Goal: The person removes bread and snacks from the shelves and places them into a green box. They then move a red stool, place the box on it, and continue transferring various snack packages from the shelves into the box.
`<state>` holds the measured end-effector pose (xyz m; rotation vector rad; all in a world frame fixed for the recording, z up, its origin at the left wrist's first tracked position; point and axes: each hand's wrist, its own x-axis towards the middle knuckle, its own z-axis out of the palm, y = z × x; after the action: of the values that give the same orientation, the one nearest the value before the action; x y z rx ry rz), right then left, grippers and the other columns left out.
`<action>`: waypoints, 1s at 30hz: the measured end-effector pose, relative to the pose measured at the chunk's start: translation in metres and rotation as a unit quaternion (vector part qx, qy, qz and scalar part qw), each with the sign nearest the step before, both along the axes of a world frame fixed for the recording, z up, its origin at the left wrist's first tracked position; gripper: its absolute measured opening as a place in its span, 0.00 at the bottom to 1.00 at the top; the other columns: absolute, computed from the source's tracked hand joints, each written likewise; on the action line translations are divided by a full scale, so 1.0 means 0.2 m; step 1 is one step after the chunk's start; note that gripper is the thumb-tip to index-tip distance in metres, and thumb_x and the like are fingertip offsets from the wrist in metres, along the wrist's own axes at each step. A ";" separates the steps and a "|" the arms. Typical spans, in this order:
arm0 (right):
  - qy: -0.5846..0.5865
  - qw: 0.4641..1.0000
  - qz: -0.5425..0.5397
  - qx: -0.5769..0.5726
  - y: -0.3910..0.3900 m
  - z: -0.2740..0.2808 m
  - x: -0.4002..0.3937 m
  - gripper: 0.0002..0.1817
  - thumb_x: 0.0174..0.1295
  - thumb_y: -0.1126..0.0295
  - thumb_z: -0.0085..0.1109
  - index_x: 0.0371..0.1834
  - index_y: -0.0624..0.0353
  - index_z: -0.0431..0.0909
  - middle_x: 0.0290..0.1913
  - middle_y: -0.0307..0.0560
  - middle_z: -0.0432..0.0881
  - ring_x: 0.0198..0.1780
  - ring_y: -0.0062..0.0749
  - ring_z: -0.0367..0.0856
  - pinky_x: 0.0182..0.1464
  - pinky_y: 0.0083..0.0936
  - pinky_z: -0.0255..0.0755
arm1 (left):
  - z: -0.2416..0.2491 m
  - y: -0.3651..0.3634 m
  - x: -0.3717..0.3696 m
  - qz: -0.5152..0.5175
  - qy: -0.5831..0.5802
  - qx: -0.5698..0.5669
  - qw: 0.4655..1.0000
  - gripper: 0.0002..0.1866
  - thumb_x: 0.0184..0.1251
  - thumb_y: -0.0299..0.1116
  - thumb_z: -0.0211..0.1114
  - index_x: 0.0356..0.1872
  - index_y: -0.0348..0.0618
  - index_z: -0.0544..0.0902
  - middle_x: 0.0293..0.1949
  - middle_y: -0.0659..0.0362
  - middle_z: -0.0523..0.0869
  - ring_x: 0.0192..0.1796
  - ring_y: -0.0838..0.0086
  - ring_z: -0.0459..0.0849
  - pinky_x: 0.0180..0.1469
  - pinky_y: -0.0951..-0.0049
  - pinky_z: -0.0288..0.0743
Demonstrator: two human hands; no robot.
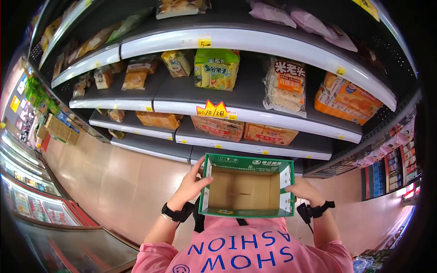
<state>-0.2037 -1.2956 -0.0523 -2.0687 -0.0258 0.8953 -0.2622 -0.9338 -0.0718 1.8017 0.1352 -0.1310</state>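
A green cardboard box (248,161) with an open top and white end panels is held level in front of my pink shirt. Its brown inside shows, with a small dark slit in the bottom. My left hand (193,183) grips the left end, thumb over the rim and fingers along the outer side. At the opposite end, my right hand (306,191) holds the right wall, its thumb at the rim and the other fingers partly hidden. Both wrists wear black straps with small devices. The lower shelves lie just beyond the box.
Dark shelves with white fronts (255,113) curve ahead. They carry a green snack bag (216,70), a clear pack of puffed rice (285,86), an orange pack (348,98) and bread. Glass-topped freezers (77,245) line the left; tiled floor (132,182) lies below.
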 end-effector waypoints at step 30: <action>-0.094 0.983 0.088 -0.134 0.28 0.23 0.26 0.26 0.56 0.47 0.54 0.40 0.62 0.78 0.32 0.53 0.82 0.32 0.42 0.82 0.34 0.30 0.75 | 0.00 0.20 0.16 0.042 0.109 -0.031 0.993 0.39 0.55 0.49 0.65 0.65 0.40 0.62 0.35 0.57 0.78 0.38 0.76 0.74 0.39 0.77 0.68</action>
<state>-0.1518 -1.2403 -0.0067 -2.4291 -0.2016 0.8407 -0.2304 -0.8941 -0.0708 1.7128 0.3577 -0.2698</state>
